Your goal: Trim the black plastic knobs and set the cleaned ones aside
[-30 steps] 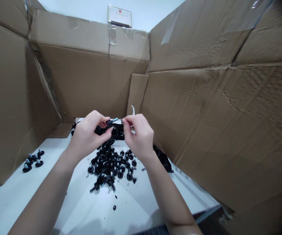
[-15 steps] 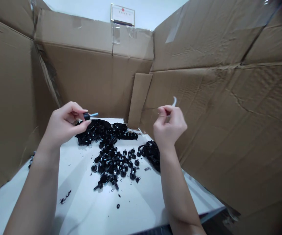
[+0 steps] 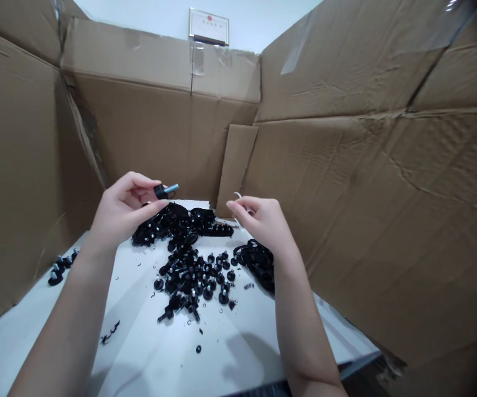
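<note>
Two bare hands, both mine, are raised over a white table [image 3: 147,358], well apart from each other. My left hand [image 3: 120,212] is clamped on a black knob [image 3: 161,192], thumb below and fingers above, with its metal rod [image 3: 171,188] pointing right and slightly up. A thin dark loop [image 3: 174,193] shows at the rod. My right hand [image 3: 263,220] has thumb and forefinger pinched together on a slim, white, curved item [image 3: 237,194], mostly hidden by my fingers; its tip shows just above them.

Beneath and between my forearms lies a loose pile of black knobs [image 3: 192,275], many with metal rods sticking up. Behind it is a larger dark heap [image 3: 172,220]. More studded knobs [image 3: 58,270] stand by the left cardboard wall [image 3: 15,165], and a tangle of black strips [image 3: 257,262] lies beside my right forearm. Black scraps [image 3: 110,333] and a small black ring [image 3: 198,349] are on the near tabletop.
</note>
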{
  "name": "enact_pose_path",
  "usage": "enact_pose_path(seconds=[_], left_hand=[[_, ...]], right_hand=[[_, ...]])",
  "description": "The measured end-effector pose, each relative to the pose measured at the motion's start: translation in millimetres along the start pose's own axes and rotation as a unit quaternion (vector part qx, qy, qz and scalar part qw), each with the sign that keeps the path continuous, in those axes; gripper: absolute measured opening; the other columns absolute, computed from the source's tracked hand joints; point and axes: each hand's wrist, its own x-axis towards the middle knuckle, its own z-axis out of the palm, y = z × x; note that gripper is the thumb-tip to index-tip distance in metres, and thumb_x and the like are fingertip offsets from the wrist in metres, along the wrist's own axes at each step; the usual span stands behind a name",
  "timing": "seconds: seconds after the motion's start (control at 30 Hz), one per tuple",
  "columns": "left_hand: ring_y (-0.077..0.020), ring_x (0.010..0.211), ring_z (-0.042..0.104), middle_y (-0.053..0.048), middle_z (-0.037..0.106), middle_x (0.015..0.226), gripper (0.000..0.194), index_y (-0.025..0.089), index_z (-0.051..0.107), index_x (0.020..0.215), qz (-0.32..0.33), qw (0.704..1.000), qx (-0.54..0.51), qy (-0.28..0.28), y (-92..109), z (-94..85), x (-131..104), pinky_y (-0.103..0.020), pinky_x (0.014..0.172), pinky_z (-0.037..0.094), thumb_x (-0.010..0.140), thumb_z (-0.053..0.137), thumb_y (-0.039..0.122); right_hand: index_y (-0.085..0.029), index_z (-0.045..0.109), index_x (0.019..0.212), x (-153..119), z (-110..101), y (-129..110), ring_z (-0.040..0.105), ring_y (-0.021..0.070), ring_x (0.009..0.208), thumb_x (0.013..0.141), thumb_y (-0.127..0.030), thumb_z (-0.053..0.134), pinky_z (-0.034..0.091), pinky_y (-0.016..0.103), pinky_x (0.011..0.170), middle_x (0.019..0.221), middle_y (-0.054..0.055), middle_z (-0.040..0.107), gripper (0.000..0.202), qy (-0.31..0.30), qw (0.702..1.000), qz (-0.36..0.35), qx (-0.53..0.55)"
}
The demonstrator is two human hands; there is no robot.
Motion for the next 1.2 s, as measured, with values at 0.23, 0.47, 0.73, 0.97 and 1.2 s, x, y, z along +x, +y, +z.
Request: enact_pose_path(seconds=[0.23, 0.47, 0.73, 0.97, 1.2], left_hand=[[-0.0102, 0.07, 0.062, 0.0, 0.064, 0.081, 0.026, 0.02, 0.064, 0.088, 0.045, 0.995, -0.046, -0.077, 20.1, 26.0, -11.9, -0.021, 0.062, 0.053, 0.067, 0.076, 0.01], [-0.0104, 0.071, 0.062, -0.001, 0.063, 0.083, 0.025, 0.019, 0.06, 0.092, 0.081, 0.993, 0.001, -0.084, 22.6, 48.1, -21.7, -0.022, 0.065, 0.053, 0.072, 0.073, 0.013], [-0.0123, 0.066, 0.062, 0.001, 0.06, 0.073, 0.016, 0.02, 0.057, 0.084, 0.13, 0.964, 0.229, -0.03, 24.1, 52.1, -20.7, -0.024, 0.061, 0.05, 0.075, 0.069, 0.023], [-0.0115, 0.062, 0.058, 0.002, 0.058, 0.07, 0.013, 0.02, 0.055, 0.082, 0.098, 0.958, 0.209, -0.173, 21.9, 36.9, -15.7, -0.024, 0.058, 0.048, 0.075, 0.066, 0.022], [-0.0134, 0.069, 0.062, -0.002, 0.063, 0.08, 0.019, 0.02, 0.059, 0.088, 0.025, 0.973, 0.013, -0.23, 20.9, 33.6, -17.8, -0.026, 0.063, 0.053, 0.073, 0.07, 0.016]], right_hand=[[-0.024, 0.071, 0.099, -7.4, 19.1, -20.9, 0.064, 0.0129, 0.071, 0.08, -0.042, 0.065, 0.053, 0.028, 0.067, 0.089, 0.003, 0.072, 0.028, 0.063, 0.965, -0.007, 0.255], [-0.026, 0.075, 0.092, -13.4, 34.9, -39.2, 0.068, 0.0175, 0.092, 0.074, -0.035, 0.072, 0.057, 0.033, 0.082, 0.102, 0.002, 0.074, 0.02, -0.06, 0.884, 0.066, 0.46], [-0.019, 0.073, 0.073, -12.4, 39.7, -37.2, 0.066, 0.0139, 0.064, 0.074, -0.036, 0.07, 0.057, 0.029, 0.063, 0.072, 0.002, 0.072, 0.017, 0.006, 0.92, 0.097, 0.379], [-0.017, 0.066, 0.072, -14.8, 42.1, -30.7, 0.059, 0.0136, 0.068, 0.091, -0.022, 0.05, 0.047, 0.027, 0.066, 0.069, 0.004, 0.068, 0.025, 0.179, 0.965, -0.19, -0.01], [-0.019, 0.062, 0.07, -10.6, 35.7, -31.2, 0.055, 0.0101, 0.06, 0.086, -0.021, 0.056, 0.042, 0.024, 0.06, 0.068, -0.001, 0.066, 0.017, 0.112, 0.985, -0.091, 0.094]])
